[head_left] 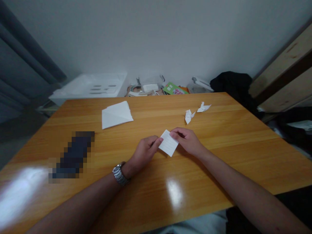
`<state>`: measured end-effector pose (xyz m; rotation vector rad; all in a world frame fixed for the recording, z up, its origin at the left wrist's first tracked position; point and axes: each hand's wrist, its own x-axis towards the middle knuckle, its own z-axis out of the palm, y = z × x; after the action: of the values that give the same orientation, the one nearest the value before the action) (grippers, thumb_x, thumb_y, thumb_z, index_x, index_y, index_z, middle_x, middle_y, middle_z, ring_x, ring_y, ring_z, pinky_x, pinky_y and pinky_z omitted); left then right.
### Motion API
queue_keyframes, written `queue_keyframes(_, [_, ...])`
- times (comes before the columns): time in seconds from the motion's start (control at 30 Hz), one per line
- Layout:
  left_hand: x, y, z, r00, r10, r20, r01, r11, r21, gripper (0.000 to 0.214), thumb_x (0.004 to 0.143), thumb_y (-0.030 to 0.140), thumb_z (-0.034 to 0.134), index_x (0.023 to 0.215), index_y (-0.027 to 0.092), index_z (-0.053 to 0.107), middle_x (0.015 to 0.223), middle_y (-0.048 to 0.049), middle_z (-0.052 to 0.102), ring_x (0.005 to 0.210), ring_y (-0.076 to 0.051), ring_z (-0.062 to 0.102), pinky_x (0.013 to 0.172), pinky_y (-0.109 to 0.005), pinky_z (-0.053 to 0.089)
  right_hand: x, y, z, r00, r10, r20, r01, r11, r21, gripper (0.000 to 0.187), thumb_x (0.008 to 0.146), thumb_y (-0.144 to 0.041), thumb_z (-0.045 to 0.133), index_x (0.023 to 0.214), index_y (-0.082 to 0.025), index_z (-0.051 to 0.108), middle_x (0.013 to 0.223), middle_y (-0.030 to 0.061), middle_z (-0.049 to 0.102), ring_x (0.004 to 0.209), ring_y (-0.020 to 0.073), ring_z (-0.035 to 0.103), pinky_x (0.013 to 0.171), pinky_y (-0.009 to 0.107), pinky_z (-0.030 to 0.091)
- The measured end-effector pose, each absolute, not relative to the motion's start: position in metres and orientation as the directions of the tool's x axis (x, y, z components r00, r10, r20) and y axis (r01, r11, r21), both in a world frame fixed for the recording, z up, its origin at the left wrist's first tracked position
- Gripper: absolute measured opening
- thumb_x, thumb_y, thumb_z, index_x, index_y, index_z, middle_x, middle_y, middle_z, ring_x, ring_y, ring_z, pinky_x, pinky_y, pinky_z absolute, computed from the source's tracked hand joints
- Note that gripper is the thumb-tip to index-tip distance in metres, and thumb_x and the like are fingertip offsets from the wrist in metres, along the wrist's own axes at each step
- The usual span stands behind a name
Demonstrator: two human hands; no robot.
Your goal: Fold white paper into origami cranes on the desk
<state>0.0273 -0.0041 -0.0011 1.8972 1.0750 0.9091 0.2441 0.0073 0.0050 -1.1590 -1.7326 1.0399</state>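
A small square of white paper (169, 144) with faint lines is held up between my hands, one corner pointing toward me. My left hand (147, 149) pinches its left corner, thumb on top. On the opposite side my right hand (186, 139) grips the upper right edge between thumb and fingers. Beyond the right hand, two folded white paper birds stand on the table, a nearer paper bird (188, 117) and a farther paper bird (203, 107). A short stack of white paper sheets (117, 115) lies at the back left.
The glossy wooden table (151, 113) spans the view. A dark pixelated rectangle (74, 154) lies on its left side. Behind the far edge are a white plastic tray (97, 86), a green booklet (174, 88) and assorted items. Black fabric (231, 83) sits at the back right.
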Motion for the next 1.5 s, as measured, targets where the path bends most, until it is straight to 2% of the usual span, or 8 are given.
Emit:
queue_keyframes(0.17, [0.025, -0.003, -0.005, 0.436, 0.884, 0.172, 0.298, -0.322, 0.899, 0.048, 0.104, 0.047, 0.041, 0.069, 0.017, 0.056, 0.064, 0.0014, 0.055, 0.060, -0.012, 0.051, 0.058, -0.022, 0.039, 0.246, 0.010, 0.002, -0.234, 0.958, 0.166, 0.280, 0.230, -0.932, 0.030, 0.095, -0.045, 0.060, 0.088, -0.018, 0.071, 0.078, 0.0026, 0.068, 0.072, 0.0163, 0.059, 0.066, 0.028, 0.045])
queue_keyframes(0.43, [0.024, -0.005, -0.002, 0.413, 0.895, 0.166, 0.352, -0.325, 0.878, 0.047, 0.104, 0.044, 0.042, 0.067, 0.018, 0.055, 0.061, 0.0016, 0.055, 0.057, -0.011, 0.049, 0.056, -0.022, 0.038, 0.248, 0.012, 0.002, -0.230, 0.958, 0.169, 0.277, 0.232, -0.933, 0.029, 0.094, -0.045, 0.061, 0.088, -0.018, 0.071, 0.081, 0.0033, 0.070, 0.073, 0.0169, 0.060, 0.067, 0.029, 0.046])
queue_keyframes(0.67, [0.023, -0.004, -0.005, 0.409, 0.877, 0.250, 0.334, -0.400, 0.854, 0.042, 0.102, 0.036, 0.043, 0.067, 0.017, 0.057, 0.067, -0.0008, 0.060, 0.064, -0.013, 0.055, 0.062, -0.023, 0.041, 0.247, 0.009, 0.004, -0.281, 0.946, 0.164, 0.304, 0.250, -0.919, 0.029, 0.096, -0.044, 0.058, 0.087, -0.018, 0.070, 0.078, 0.0022, 0.068, 0.071, 0.0156, 0.059, 0.066, 0.027, 0.045])
queue_keyframes(0.77, [0.025, -0.003, -0.003, 0.347, 0.902, 0.257, 0.375, -0.385, 0.843, 0.036, 0.102, 0.035, 0.043, 0.078, 0.017, 0.062, 0.077, -0.0024, 0.064, 0.072, -0.015, 0.059, 0.066, -0.025, 0.044, 0.246, 0.007, 0.003, -0.319, 0.935, 0.152, 0.321, 0.258, -0.911, 0.028, 0.097, -0.042, 0.058, 0.088, -0.018, 0.069, 0.080, 0.0025, 0.068, 0.073, 0.0158, 0.060, 0.067, 0.027, 0.045])
queue_keyframes(0.87, [0.029, -0.005, -0.001, 0.346, 0.914, 0.213, 0.408, -0.351, 0.843, 0.037, 0.104, 0.042, 0.041, 0.088, 0.018, 0.064, 0.078, -0.0019, 0.065, 0.070, -0.015, 0.059, 0.062, -0.024, 0.043, 0.243, 0.004, 0.004, -0.374, 0.915, 0.151, 0.364, 0.294, -0.884, 0.028, 0.097, -0.041, 0.057, 0.087, -0.018, 0.070, 0.082, 0.0032, 0.070, 0.076, 0.0167, 0.062, 0.070, 0.028, 0.046])
queue_keyframes(1.03, [0.034, -0.008, -0.003, 0.341, 0.927, 0.158, 0.509, -0.324, 0.798, 0.037, 0.104, 0.043, 0.041, 0.080, 0.020, 0.056, 0.066, 0.0017, 0.059, 0.058, -0.013, 0.053, 0.053, -0.024, 0.034, 0.237, -0.002, 0.007, -0.439, 0.888, 0.138, 0.362, 0.315, -0.877, 0.029, 0.098, -0.043, 0.056, 0.091, -0.019, 0.071, 0.085, 0.0034, 0.072, 0.079, 0.0173, 0.064, 0.073, 0.028, 0.047])
queue_keyframes(1.33, [0.034, -0.007, -0.001, 0.309, 0.932, 0.189, 0.500, -0.328, 0.802, 0.032, 0.103, 0.038, 0.043, 0.080, 0.020, 0.055, 0.066, 0.0027, 0.058, 0.057, -0.012, 0.051, 0.053, -0.023, 0.033, 0.240, 0.000, 0.003, -0.482, 0.875, 0.056, 0.460, 0.307, -0.833, 0.046, 0.102, -0.052, 0.045, 0.074, -0.019, 0.058, 0.066, -0.0009, 0.058, 0.063, 0.0134, 0.053, 0.058, 0.025, 0.038])
queue_keyframes(1.5, [0.030, -0.003, 0.000, 0.261, 0.942, 0.213, 0.504, -0.321, 0.802, 0.034, 0.104, 0.039, 0.042, 0.078, 0.019, 0.052, 0.065, 0.0027, 0.055, 0.057, -0.012, 0.049, 0.053, -0.024, 0.033, 0.244, 0.001, 0.008, -0.498, 0.867, 0.028, 0.431, 0.275, -0.860, 0.049, 0.102, -0.056, 0.044, 0.072, -0.019, 0.056, 0.062, -0.0013, 0.060, 0.058, 0.0123, 0.053, 0.058, 0.024, 0.038])
